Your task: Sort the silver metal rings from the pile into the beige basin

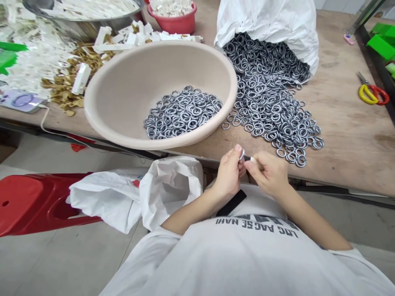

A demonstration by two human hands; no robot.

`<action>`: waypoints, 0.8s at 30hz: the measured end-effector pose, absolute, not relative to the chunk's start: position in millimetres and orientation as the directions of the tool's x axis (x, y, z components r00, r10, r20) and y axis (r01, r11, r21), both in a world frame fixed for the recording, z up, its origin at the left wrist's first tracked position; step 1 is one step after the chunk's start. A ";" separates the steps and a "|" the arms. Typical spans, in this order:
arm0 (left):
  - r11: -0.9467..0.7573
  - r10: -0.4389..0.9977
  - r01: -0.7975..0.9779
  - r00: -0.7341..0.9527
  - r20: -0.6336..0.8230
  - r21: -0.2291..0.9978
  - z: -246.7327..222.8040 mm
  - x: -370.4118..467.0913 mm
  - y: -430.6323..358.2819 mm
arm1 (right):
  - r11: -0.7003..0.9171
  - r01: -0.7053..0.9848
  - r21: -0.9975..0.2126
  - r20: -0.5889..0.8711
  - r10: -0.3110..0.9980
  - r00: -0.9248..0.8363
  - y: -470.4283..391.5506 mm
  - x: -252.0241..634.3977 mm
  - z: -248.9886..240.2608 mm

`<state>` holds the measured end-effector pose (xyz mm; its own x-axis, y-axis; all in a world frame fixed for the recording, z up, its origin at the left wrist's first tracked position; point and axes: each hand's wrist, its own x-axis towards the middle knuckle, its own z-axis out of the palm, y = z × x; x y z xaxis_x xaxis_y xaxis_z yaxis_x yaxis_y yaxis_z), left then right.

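Note:
Close to the table's front edge, my left hand pinches a grey ring between thumb and fingers. My right hand is closed right beside it, gripping a small dark piece that meets the ring; its kind is too small to make out. Ahead of my hands, a beige basin holds many similar rings in its near right part. To its right, a loose pile of grey rings spills from a white sack lying on its side.
Yellow-and-red scissors lie on the wooden table at right. White and brown pieces, a metal bowl and a pink tub occupy the far left. Below stand a white bag and a red stool.

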<state>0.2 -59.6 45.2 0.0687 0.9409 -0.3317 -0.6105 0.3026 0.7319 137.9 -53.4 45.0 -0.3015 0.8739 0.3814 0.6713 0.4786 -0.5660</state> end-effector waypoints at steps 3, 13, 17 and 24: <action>0.288 0.930 -0.629 0.005 -0.366 0.722 46.9 -1.7 -57.7 | 0.536 0.689 -0.488 0.405 0.838 -0.365 -60.8 128.9 45.5; 0.282 0.935 -0.643 0.018 -0.354 0.712 44.7 -1.9 -59.7 | 0.523 0.700 -0.487 0.377 0.848 -0.372 -57.3 127.8 44.0; 0.306 0.944 -0.630 0.103 -0.314 0.714 43.2 -1.7 -61.9 | 0.354 0.697 -0.623 0.315 0.930 -0.191 -39.3 137.4 45.0; 0.295 0.940 -0.686 0.083 -0.331 0.666 43.9 -8.2 -59.6 | 0.467 0.601 -0.648 0.338 0.884 -0.323 -43.1 129.0 52.4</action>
